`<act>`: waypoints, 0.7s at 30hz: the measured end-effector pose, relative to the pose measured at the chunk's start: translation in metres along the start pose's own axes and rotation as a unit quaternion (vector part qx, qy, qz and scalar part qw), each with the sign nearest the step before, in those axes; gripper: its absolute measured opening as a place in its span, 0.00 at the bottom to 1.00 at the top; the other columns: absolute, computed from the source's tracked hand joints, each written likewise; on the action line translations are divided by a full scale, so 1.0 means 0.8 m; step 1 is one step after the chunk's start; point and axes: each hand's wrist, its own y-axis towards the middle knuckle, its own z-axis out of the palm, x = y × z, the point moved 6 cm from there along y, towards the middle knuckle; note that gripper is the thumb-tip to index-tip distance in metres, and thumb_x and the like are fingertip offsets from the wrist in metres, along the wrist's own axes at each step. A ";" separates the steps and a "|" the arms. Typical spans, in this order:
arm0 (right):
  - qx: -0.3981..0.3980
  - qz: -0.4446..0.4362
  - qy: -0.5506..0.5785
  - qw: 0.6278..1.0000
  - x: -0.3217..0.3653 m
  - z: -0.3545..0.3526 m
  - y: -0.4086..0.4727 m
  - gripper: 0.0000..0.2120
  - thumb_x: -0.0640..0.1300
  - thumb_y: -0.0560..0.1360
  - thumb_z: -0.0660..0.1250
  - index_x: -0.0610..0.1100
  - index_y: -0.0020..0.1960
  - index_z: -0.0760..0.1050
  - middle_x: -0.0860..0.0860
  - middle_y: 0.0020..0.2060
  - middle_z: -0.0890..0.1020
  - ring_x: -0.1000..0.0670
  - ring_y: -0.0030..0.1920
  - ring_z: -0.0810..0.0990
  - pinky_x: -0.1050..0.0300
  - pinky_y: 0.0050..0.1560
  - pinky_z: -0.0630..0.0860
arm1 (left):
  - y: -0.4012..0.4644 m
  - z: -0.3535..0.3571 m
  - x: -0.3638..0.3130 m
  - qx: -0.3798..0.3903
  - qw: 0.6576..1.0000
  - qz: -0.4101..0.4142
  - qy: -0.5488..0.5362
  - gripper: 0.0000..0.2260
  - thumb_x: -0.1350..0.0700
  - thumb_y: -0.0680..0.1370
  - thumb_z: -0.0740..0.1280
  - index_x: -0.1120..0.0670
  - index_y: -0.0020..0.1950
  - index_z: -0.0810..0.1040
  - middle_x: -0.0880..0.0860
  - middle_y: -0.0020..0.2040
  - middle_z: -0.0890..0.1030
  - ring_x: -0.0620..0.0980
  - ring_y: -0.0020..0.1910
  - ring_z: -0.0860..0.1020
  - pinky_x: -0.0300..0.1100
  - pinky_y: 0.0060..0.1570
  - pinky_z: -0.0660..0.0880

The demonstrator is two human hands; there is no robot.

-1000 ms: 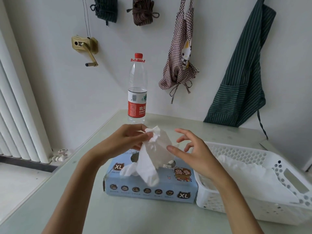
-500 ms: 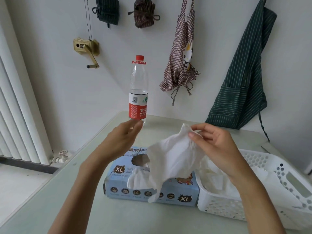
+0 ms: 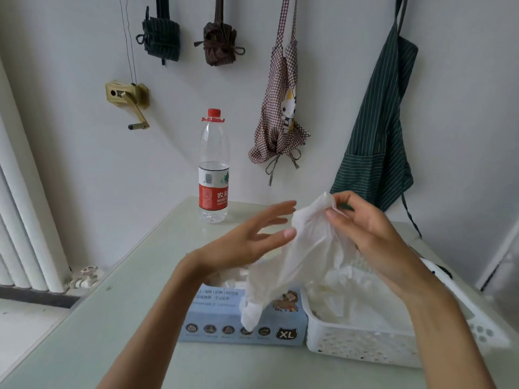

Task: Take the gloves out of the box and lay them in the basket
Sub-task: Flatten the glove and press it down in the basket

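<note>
A thin white glove (image 3: 283, 265) hangs in the air above the pale blue glove box (image 3: 241, 321), fingers dangling down. My right hand (image 3: 365, 234) pinches its cuff at the top, over the left end of the white perforated basket (image 3: 365, 346). Several white gloves (image 3: 348, 299) lie crumpled inside the basket. My left hand (image 3: 247, 240) is raised beside the hanging glove with fingers straight and spread, its fingertips at the glove's left edge. More glove material (image 3: 224, 279) pokes out of the box's opening behind my left wrist.
A water bottle (image 3: 213, 169) with a red cap stands at the table's far edge by the wall. Aprons (image 3: 376, 136) and folded cloths hang on the wall. A radiator (image 3: 22, 220) stands to the left, past the table's left edge.
My right hand has lifted the glove and carried it rightwards over the basket's end. My left hand let go earlier and now reaches toward the glove with spread fingers.
</note>
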 end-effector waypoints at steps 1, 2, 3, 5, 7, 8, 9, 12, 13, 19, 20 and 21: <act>-0.007 -0.002 -0.001 1.000 0.010 -0.014 -0.002 0.07 0.40 0.79 0.60 0.39 0.55 0.71 0.49 0.38 0.82 0.54 0.39 0.80 0.65 0.37 0.76 | 0.015 0.013 -0.011 0.026 0.999 0.004 -0.024 0.24 0.45 0.78 0.63 0.48 0.73 0.64 0.46 0.69 0.72 0.39 0.67 0.70 0.34 0.63 0.70; -0.017 0.000 0.006 1.000 0.014 -0.021 -0.001 0.06 0.40 0.78 0.60 0.41 0.54 0.71 0.50 0.37 0.82 0.56 0.38 0.80 0.66 0.35 0.75 | 0.024 0.020 -0.012 0.038 0.998 -0.004 -0.045 0.22 0.49 0.79 0.63 0.52 0.72 0.67 0.50 0.67 0.75 0.43 0.65 0.73 0.38 0.63 0.72; -0.037 0.001 0.011 0.999 0.017 -0.031 0.001 0.05 0.41 0.78 0.61 0.42 0.53 0.72 0.52 0.36 0.82 0.57 0.36 0.80 0.67 0.34 0.74 | 0.031 0.025 -0.013 0.041 0.997 -0.019 -0.063 0.18 0.52 0.79 0.64 0.55 0.68 0.72 0.52 0.62 0.79 0.46 0.61 0.77 0.40 0.60 0.74; -0.106 -0.009 -0.015 0.994 0.029 -0.070 -0.006 0.03 0.40 0.79 0.62 0.43 0.52 0.72 0.54 0.36 0.82 0.57 0.37 0.79 0.66 0.36 0.75 | 0.050 0.036 -0.020 0.021 0.996 -0.036 -0.085 0.11 0.53 0.77 0.67 0.55 0.57 0.80 0.48 0.52 0.83 0.44 0.51 0.81 0.37 0.51 0.76; -0.154 -0.017 -0.063 0.986 0.032 -0.103 -0.011 0.02 0.40 0.79 0.62 0.43 0.51 0.73 0.53 0.39 0.83 0.54 0.41 0.79 0.58 0.45 0.77 | 0.061 0.039 -0.025 -0.009 0.996 -0.036 -0.076 0.10 0.49 0.72 0.70 0.52 0.50 0.82 0.45 0.46 0.84 0.42 0.46 0.81 0.35 0.48 0.76; -0.170 -0.017 -0.097 0.981 0.033 -0.117 -0.015 0.02 0.40 0.79 0.63 0.43 0.51 0.73 0.52 0.41 0.83 0.53 0.43 0.80 0.53 0.49 0.76 | 0.066 0.041 -0.027 -0.015 0.996 -0.035 -0.085 0.10 0.48 0.71 0.71 0.52 0.49 0.82 0.46 0.45 0.84 0.42 0.47 0.81 0.35 0.48 0.76; -0.176 -0.016 -0.132 0.975 0.035 -0.130 -0.021 0.03 0.41 0.79 0.63 0.43 0.51 0.73 0.51 0.44 0.82 0.53 0.45 0.79 0.51 0.52 0.76 | 0.072 0.045 -0.029 -0.017 0.994 -0.033 -0.102 0.10 0.50 0.72 0.71 0.52 0.50 0.82 0.48 0.47 0.84 0.44 0.48 0.81 0.35 0.49 0.76; -0.175 -0.008 -0.191 0.966 0.039 -0.154 -0.032 0.05 0.44 0.79 0.62 0.43 0.53 0.73 0.49 0.46 0.83 0.52 0.46 0.79 0.54 0.52 0.75 | 0.084 0.058 -0.034 -0.002 0.991 -0.029 -0.131 0.11 0.52 0.75 0.69 0.55 0.54 0.81 0.51 0.51 0.83 0.48 0.52 0.80 0.40 0.57 0.76; -0.173 -0.007 -0.202 0.964 0.040 -0.159 -0.034 0.05 0.44 0.79 0.62 0.44 0.52 0.73 0.50 0.45 0.83 0.52 0.45 0.79 0.56 0.50 0.75 | 0.087 0.061 -0.033 0.002 0.990 -0.032 -0.136 0.11 0.50 0.75 0.68 0.54 0.53 0.81 0.51 0.50 0.82 0.47 0.50 0.80 0.41 0.58 0.76; -0.217 -0.014 -0.269 0.938 0.042 -0.192 -0.039 0.02 0.45 0.80 0.61 0.49 0.48 0.70 0.47 0.45 0.83 0.41 0.45 0.79 0.47 0.48 0.75 | 0.100 0.076 -0.023 -0.006 0.990 -0.084 -0.111 0.10 0.55 0.79 0.65 0.57 0.58 0.79 0.54 0.53 0.82 0.48 0.53 0.80 0.44 0.59 0.77; -0.225 -0.015 -0.282 0.932 0.042 -0.195 -0.039 0.02 0.44 0.80 0.61 0.48 0.48 0.70 0.48 0.44 0.83 0.41 0.45 0.79 0.47 0.47 0.75 | 0.100 0.077 -0.022 -0.006 0.990 -0.095 -0.100 0.10 0.56 0.79 0.65 0.58 0.58 0.78 0.56 0.55 0.81 0.49 0.54 0.80 0.44 0.58 0.76; -0.230 -0.018 -0.297 0.926 0.040 -0.195 -0.039 0.01 0.44 0.80 0.61 0.47 0.49 0.69 0.50 0.43 0.82 0.42 0.44 0.79 0.49 0.45 0.75 | 0.099 0.076 -0.021 -0.010 0.990 -0.104 -0.092 0.09 0.58 0.79 0.65 0.58 0.57 0.78 0.57 0.56 0.81 0.49 0.55 0.80 0.43 0.58 0.76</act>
